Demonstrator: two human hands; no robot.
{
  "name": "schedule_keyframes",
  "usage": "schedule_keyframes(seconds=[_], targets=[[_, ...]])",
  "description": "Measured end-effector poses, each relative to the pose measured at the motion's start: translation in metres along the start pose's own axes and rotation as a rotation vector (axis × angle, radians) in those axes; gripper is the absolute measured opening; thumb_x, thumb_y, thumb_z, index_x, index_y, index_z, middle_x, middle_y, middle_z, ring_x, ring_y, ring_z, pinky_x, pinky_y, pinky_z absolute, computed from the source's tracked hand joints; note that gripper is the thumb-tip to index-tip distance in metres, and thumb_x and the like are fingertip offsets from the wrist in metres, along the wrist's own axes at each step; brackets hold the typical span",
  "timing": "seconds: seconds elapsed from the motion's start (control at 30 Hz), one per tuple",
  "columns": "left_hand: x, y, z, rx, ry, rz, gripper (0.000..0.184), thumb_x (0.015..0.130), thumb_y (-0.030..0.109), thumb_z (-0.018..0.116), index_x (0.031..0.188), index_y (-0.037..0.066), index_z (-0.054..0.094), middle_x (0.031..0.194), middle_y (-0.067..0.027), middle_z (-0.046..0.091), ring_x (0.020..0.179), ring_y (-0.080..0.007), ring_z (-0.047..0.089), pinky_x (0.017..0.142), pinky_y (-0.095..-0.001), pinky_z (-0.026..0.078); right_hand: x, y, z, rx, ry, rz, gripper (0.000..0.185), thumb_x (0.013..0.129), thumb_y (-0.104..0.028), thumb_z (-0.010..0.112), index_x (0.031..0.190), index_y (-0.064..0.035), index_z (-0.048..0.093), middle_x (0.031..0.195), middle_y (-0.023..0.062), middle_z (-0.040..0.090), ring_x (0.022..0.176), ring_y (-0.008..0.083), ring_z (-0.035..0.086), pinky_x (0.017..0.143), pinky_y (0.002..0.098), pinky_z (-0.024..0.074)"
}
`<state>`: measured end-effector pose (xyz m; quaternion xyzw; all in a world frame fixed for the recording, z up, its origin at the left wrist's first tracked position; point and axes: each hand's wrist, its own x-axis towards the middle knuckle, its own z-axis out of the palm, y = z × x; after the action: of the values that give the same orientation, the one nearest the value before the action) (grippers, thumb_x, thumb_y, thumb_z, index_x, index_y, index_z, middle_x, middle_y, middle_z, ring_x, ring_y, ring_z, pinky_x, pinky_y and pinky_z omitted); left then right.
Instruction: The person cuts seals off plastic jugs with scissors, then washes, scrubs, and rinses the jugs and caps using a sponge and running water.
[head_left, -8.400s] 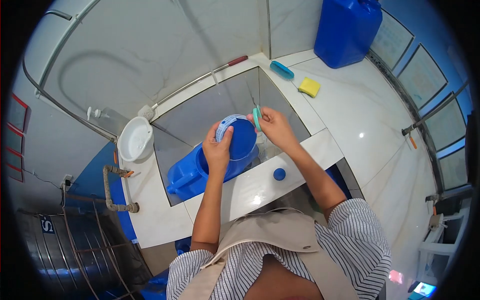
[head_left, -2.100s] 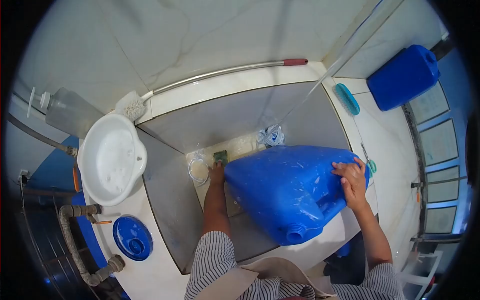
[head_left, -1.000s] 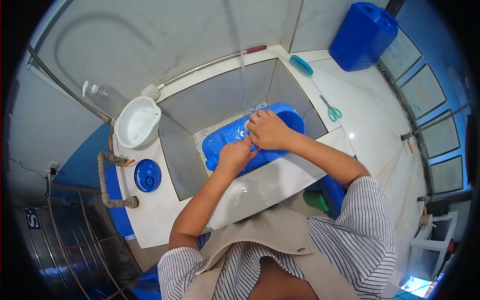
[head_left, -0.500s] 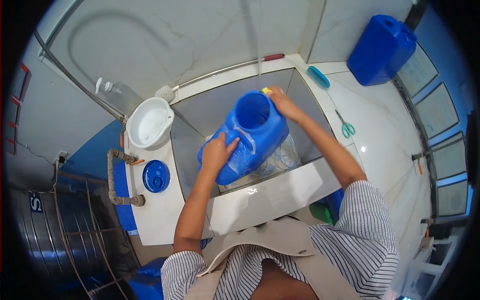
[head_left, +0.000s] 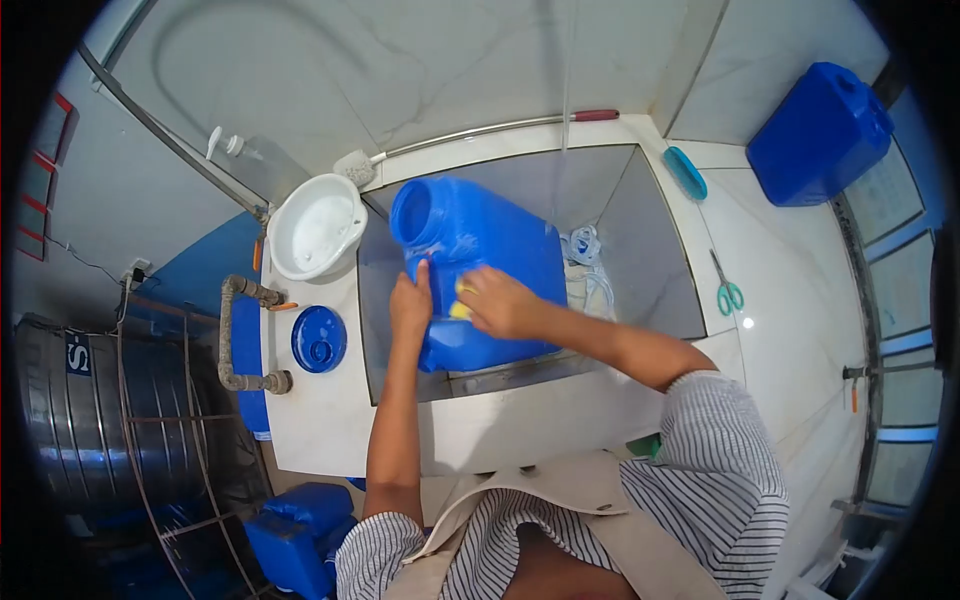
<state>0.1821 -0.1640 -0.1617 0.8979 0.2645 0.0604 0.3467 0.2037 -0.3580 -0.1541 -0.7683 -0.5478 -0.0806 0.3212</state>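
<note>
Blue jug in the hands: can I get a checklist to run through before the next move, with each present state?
1. Left hand on the jug: ok.
2. Sponge in the right hand, at the jug's side: ok.
3. Jug mouth uncovered: ok.
4. Scissors outside the sink: ok, on the counter.
5. Sink floor clear: not ok, a blue-and-white bundle lies there.
6. Jug clean inside: cannot tell.

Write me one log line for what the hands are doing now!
left hand: on blue jug | right hand: holding yellow sponge against jug | blue jug: mouth open, over sink | blue lid: on counter
</note>
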Motion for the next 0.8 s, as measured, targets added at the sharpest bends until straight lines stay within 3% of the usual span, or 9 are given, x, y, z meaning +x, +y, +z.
schedule_keyframes(seconds=[0.1, 0.17, 0.27, 0.33, 0.4, 0.5, 0.57, 0.7, 0.8], targets=[[0.005, -0.023, -0.01, -0.091, -0.024, -0.176, 0.063, 0.089, 0.05, 0.044, 0.09, -0.012, 0.054, 0.071, -0.0272, 0.06, 0.064, -0.0375, 0.062, 0.058, -0.0441, 0.048, -0.038, -0.024, 0.043, 0.142, 0.114, 0.184, 0.034, 0.073, -0.014, 0.058, 0.103, 0.0011, 0.052, 0.107, 0.0218, 0.049, 0.095, 0.0372, 0.048, 0.085, 0.0454, 0.0392], [0.006, -0.037, -0.01, -0.163, -0.051, -0.264, 0.066, 0.089, 0.053, 0.044, 0.092, -0.012, 0.053, 0.058, -0.0173, 0.057, 0.041, -0.0232, 0.056, 0.037, -0.034, 0.043, -0.022, -0.04, 0.055, 0.148, 0.239, -0.059, 0.03, 0.072, -0.01, 0.056, 0.098, 0.0027, 0.051, 0.105, 0.0225, 0.048, 0.094, 0.038, 0.047, 0.084, 0.0474, 0.0386], [0.002, -0.035, -0.017, -0.142, -0.012, -0.278, 0.066, 0.089, 0.052, 0.045, 0.092, -0.014, 0.052, 0.058, -0.0181, 0.056, 0.042, -0.0241, 0.056, 0.037, -0.035, 0.043, 0.03, -0.002, 0.072, 0.253, -0.086, 0.191, 0.025, 0.071, -0.007, 0.054, 0.094, 0.0019, 0.05, 0.104, 0.0233, 0.046, 0.094, 0.0383, 0.046, 0.082, 0.0482, 0.0385], [0.003, -0.045, -0.013, -0.165, -0.035, -0.316, 0.066, 0.088, 0.052, 0.045, 0.092, -0.014, 0.052, 0.058, -0.0177, 0.056, 0.042, -0.0238, 0.056, 0.037, -0.0347, 0.043, 0.01, 0.053, 0.087, 0.005, 0.211, 0.367, 0.021, 0.07, -0.005, 0.053, 0.09, 0.001, 0.05, 0.1, 0.0238, 0.047, 0.091, 0.0383, 0.047, 0.079, 0.0476, 0.0387], [0.007, -0.053, -0.015, -0.191, -0.057, -0.349, 0.066, 0.088, 0.052, 0.045, 0.092, -0.014, 0.052, 0.057, -0.0174, 0.056, 0.041, -0.0235, 0.055, 0.036, -0.0344, 0.043, -0.045, 0.064, 0.084, 0.111, 0.365, 0.347, 0.016, 0.069, -0.005, 0.053, 0.083, 0.0009, 0.05, 0.086, 0.0209, 0.05, 0.082, 0.037, 0.048, 0.074, 0.0475, 0.0385], [0.008, -0.055, -0.01, -0.214, -0.04, -0.355, 0.067, 0.088, 0.053, 0.045, 0.093, -0.014, 0.051, 0.057, -0.0172, 0.055, 0.04, -0.0231, 0.054, 0.036, -0.0341, 0.042, -0.057, 0.012, 0.069, 0.303, 0.019, 0.291, 0.018, 0.071, -0.005, 0.051, 0.088, 0.0014, 0.051, 0.092, 0.0246, 0.05, 0.085, 0.0374, 0.049, 0.077, 0.0487, 0.0385], [0.008, -0.06, -0.01, -0.217, -0.06, -0.342, 0.067, 0.088, 0.053, 0.045, 0.094, -0.014, 0.051, 0.056, -0.0169, 0.055, 0.039, -0.0228, 0.054, 0.035, -0.0336, 0.042, -0.001, 0.003, 0.078, 0.041, 0.364, -0.078, 0.02, 0.073, -0.006, 0.051, 0.092, 0.0008, 0.053, 0.099, 0.0265, 0.052, 0.089, 0.0387, 0.049, 0.08, 0.051, 0.0384], [0.004, -0.054, -0.011, -0.223, -0.052, -0.347, 0.067, 0.088, 0.053, 0.045, 0.094, -0.014, 0.05, 0.056, -0.0169, 0.055, 0.039, -0.0224, 0.053, 0.035, -0.0332, 0.042, 0.038, 0.187, 0.136, -0.064, 0.439, 0.631, 0.032, 0.077, -0.007, 0.049, 0.108, 0.0014, 0.053, 0.106, 0.0262, 0.052, 0.091, 0.0385, 0.051, 0.082, 0.0477, 0.0404], [0.008, -0.055, -0.013, -0.196, -0.043, -0.358, 0.06, 0.089, 0.052, 0.046, 0.089, -0.008, 0.052, 0.052, -0.0095, 0.05, 0.038, -0.0195, 0.05, 0.035, -0.0321, 0.039, -0.097, 0.204, 0.13, -0.008, 0.359, 0.604, 0.033, 0.083, -0.007, 0.046, 0.114, 0.0022, 0.046, 0.11, 0.0241, 0.05, 0.099, 0.038, 0.05, 0.087, 0.0443, 0.0395]])
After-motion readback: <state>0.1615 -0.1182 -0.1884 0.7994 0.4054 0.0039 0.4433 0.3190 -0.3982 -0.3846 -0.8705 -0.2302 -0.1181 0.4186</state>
